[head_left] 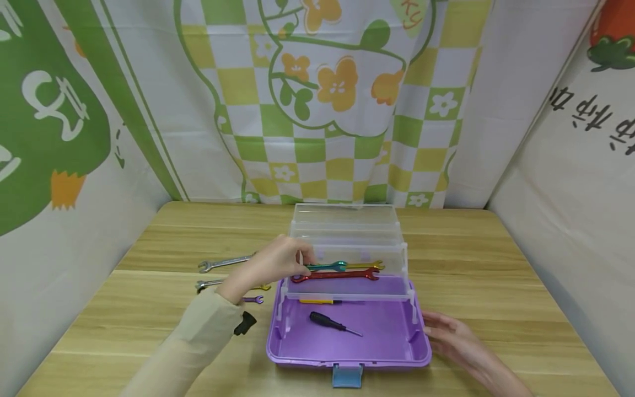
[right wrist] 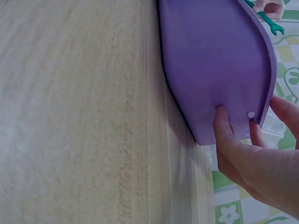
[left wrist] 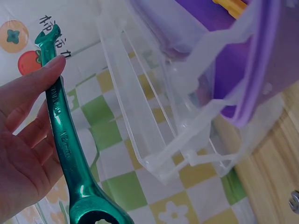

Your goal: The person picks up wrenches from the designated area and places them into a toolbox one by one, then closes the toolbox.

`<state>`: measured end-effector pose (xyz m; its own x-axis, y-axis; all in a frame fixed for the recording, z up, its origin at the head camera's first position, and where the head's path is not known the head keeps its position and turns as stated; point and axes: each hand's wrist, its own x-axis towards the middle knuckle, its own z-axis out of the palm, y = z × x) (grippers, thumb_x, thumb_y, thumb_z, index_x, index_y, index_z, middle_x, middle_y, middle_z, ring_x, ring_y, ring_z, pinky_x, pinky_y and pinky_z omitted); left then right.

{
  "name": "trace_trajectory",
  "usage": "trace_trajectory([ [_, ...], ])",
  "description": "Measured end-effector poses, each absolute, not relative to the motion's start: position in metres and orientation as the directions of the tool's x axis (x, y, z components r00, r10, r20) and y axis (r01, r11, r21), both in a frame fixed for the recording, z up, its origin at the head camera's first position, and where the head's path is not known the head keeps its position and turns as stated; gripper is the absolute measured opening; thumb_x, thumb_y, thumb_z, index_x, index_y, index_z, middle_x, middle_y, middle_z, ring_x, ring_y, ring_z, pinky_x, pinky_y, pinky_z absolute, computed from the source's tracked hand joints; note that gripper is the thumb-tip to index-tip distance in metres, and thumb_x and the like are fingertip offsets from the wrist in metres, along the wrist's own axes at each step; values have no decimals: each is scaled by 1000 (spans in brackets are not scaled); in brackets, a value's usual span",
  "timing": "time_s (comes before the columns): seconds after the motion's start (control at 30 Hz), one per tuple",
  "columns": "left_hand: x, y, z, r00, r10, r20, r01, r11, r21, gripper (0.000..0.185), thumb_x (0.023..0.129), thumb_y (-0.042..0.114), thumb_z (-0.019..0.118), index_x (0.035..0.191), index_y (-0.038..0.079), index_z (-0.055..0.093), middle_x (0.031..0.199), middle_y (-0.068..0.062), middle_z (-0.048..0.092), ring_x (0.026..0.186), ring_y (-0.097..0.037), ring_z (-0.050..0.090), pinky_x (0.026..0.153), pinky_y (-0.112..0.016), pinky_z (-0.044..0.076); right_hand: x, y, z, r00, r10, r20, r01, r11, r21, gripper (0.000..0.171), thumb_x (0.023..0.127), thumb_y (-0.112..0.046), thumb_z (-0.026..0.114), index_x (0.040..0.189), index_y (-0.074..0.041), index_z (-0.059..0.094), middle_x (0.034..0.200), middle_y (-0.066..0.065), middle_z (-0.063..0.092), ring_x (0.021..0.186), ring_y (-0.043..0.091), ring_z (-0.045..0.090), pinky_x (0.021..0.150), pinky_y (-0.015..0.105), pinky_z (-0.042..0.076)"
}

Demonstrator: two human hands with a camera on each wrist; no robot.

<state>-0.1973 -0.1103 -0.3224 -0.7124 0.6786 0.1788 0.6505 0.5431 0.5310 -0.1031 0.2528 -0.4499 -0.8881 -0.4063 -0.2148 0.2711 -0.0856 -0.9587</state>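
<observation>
My left hand (head_left: pixel 285 256) pinches a green combination wrench (left wrist: pixel 65 130) between thumb and fingers, over the clear tray (head_left: pixel 405 264) of an open purple toolbox (head_left: pixel 302 361). In the head view, a red wrench (head_left: pixel 342 275) and a gold wrench (head_left: pixel 366 265) lie in that tray, right by the green one. My right hand (head_left: pixel 453 339) is at the toolbox's right side, its extended fingertips (right wrist: pixel 221 114) touching the outer wall. On the purple floor of the box lie a black-handled screwdriver (head_left: pixel 324 320) and a yellow-handled tool (head_left: pixel 317 301), partly behind the tray's edge.
Left of the box, partly covered by my left arm, several wrenches lie on the wooden table (head_left: pixel 496 275): silver ones (head_left: pixel 218 265), a purple one (head_left: pixel 254 299) and a yellow one (head_left: pixel 264 287). A blue latch (head_left: pixel 347 377) hangs at the box's front. Printed curtains (head_left: pixel 337 165) enclose the table.
</observation>
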Motion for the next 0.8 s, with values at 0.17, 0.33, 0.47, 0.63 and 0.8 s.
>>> trace_trajectory([
  [0.17, -203, -96, -319, -673, 718, 178, 694, 530, 487, 12, 69, 3, 72, 72, 10, 62, 71, 2, 62, 58, -3, 52, 54, -16, 44, -103, 253, -450, -889, -406, -212, 271, -94, -958, 53, 89, -5, 48, 130, 14, 21, 119, 3, 52, 103, 11, 53, 90, 31, 42],
  [0.33, -207, -82, -316, -643, 747, 171, 724, 520, 452, 11, 68, 3, 71, 72, 10, 63, 69, 3, 61, 60, -5, 51, 56, -17, 43, -103, 253, -450, -889, -408, -209, 272, -103, -957, 49, 89, -5, 48, 130, 11, 26, 117, -1, 53, 103, 12, 53, 89, 31, 42],
  [0.47, -208, -71, -315, -642, 750, 159, 732, 537, 419, 12, 67, 7, 74, 72, 11, 64, 67, 6, 59, 64, -8, 53, 60, -19, 43, -103, 253, -450, -892, -396, -220, 274, -86, -958, 50, 89, -5, 48, 130, 12, 26, 119, 2, 52, 103, 11, 53, 90, 32, 42],
  [0.63, -209, -61, -317, -647, 751, 130, 724, 551, 415, 13, 66, 10, 75, 72, 11, 64, 66, 8, 58, 68, -10, 55, 62, -21, 43, -103, 252, -450, -892, -389, -229, 280, -79, -957, 52, 89, -6, 49, 130, 13, 24, 121, 4, 51, 103, 11, 53, 90, 32, 42],
  [0.8, -213, -50, -320, -624, 772, 121, 744, 540, 393, 14, 65, 10, 75, 72, 12, 64, 64, 7, 59, 66, -9, 54, 61, -20, 42, -102, 253, -449, -891, -394, -225, 277, -82, -957, 53, 89, -6, 49, 130, 14, 22, 120, 4, 51, 103, 11, 53, 90, 31, 42],
])
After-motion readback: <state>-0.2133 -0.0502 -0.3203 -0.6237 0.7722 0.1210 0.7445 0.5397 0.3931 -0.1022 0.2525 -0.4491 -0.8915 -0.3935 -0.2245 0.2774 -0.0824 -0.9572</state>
